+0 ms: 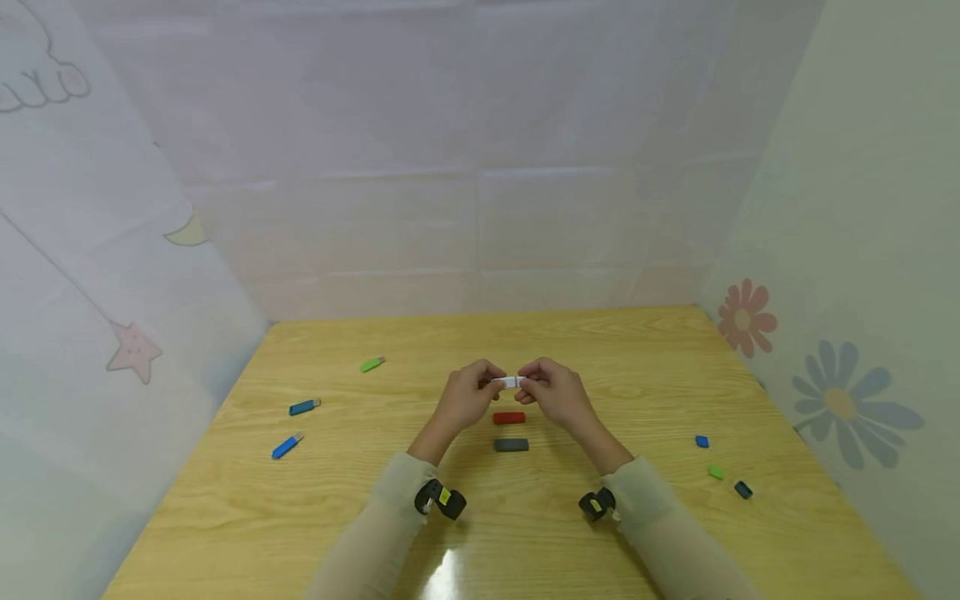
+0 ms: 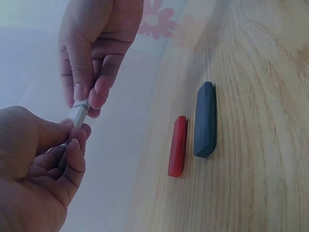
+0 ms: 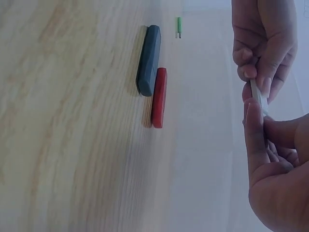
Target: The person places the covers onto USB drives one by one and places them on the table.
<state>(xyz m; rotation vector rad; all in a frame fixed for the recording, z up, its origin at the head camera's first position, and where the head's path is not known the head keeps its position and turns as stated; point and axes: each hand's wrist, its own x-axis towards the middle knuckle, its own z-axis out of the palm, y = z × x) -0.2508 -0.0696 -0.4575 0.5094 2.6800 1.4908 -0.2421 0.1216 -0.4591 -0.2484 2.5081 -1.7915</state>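
Observation:
Above the table, a white USB flash drive [image 1: 507,382] is held level between both hands. My left hand [image 1: 467,397] pinches its left end between thumb and fingers. The right hand [image 1: 557,393] pinches the cap at the other end, and a grey line [image 2: 82,106] shows between cap and body in the left wrist view. Fingers hide both ends of the drive. Nearer to me lie a red flash drive [image 1: 508,417] and a dark grey flash drive [image 1: 511,445], one in front of the other, with no connectors showing.
Left on the wooden table [image 1: 600,550] lie a green flash drive [image 1: 371,364], a teal one [image 1: 303,407] and a blue one [image 1: 286,447], connectors bare. On the right are a blue cap [image 1: 702,442], a green cap [image 1: 716,472] and a dark teal cap [image 1: 743,490].

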